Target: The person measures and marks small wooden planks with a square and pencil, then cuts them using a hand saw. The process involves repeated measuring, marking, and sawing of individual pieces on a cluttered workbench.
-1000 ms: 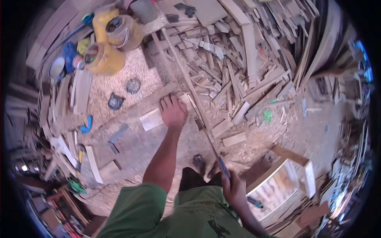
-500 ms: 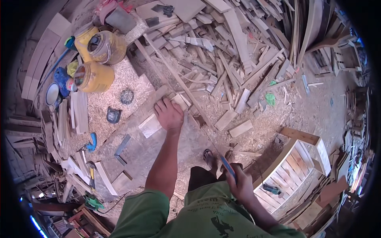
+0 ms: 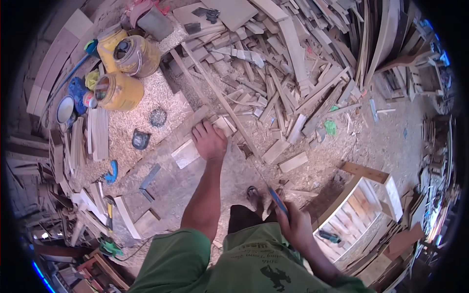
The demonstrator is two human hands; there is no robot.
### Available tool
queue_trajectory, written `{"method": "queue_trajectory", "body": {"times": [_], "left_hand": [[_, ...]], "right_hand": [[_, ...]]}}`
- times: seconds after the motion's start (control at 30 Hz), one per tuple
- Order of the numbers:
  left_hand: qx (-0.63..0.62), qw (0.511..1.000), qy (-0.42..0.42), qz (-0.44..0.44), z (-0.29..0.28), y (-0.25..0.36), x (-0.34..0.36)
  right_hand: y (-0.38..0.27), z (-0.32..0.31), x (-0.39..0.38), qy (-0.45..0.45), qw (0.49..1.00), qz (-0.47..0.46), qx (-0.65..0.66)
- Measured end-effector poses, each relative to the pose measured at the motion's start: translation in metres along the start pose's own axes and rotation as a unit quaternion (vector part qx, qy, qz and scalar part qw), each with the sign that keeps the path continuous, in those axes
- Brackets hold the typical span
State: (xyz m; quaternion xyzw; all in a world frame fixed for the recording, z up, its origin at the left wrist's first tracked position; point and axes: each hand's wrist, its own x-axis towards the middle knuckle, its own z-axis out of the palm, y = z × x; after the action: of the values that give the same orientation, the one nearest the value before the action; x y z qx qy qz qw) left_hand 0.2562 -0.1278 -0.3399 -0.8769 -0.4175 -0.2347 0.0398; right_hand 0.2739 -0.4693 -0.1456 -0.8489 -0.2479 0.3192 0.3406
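Note:
My left hand presses down on a pale wooden board lying on the worktop. The board's other end shows past my fingers. My right hand is wrapped round the blue handle of a handsaw, low in front of my body. From the handle its thin blade runs up and left toward the worktop edge near the board. I cannot tell whether the teeth touch the wood. A blue-grey metal square lies on the worktop, left of my left forearm.
Yellow plastic jars stand among sawdust at the far left. A hammer and a blue-handled tool lie on the left. Wood offcuts are heaped beyond the worktop. A wooden drawer-like frame stands at right, a power tool in it.
The saw and my right hand have shifted slightly. My left hand keeps its place on the board. The whole view has moved a little with my head.

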Motion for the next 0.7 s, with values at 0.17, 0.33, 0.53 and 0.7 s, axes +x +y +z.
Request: {"method": "queue_trajectory", "body": {"times": [0.17, 0.33, 0.53, 0.7], "left_hand": [[0.003, 1.000, -0.025, -0.003, 0.005, 0.004, 0.002], [-0.001, 0.999, -0.036, -0.019, -0.001, -0.004, 0.000], [0.001, 1.000, -0.009, -0.001, 0.001, 0.001, 0.004], [-0.023, 0.999, -0.040, -0.013, 0.000, 0.005, 0.001]], "right_hand": [[-0.041, 0.077, 0.189, 0.033, 0.999, -0.037, 0.007], [-0.028, 0.040, 0.105, -0.013, 0.999, 0.007, -0.029], [0.021, 0.032, 0.028, 0.025, 0.999, -0.020, -0.017], [-0.028, 0.086, 0.187, 0.021, 0.999, -0.040, -0.003]]}}
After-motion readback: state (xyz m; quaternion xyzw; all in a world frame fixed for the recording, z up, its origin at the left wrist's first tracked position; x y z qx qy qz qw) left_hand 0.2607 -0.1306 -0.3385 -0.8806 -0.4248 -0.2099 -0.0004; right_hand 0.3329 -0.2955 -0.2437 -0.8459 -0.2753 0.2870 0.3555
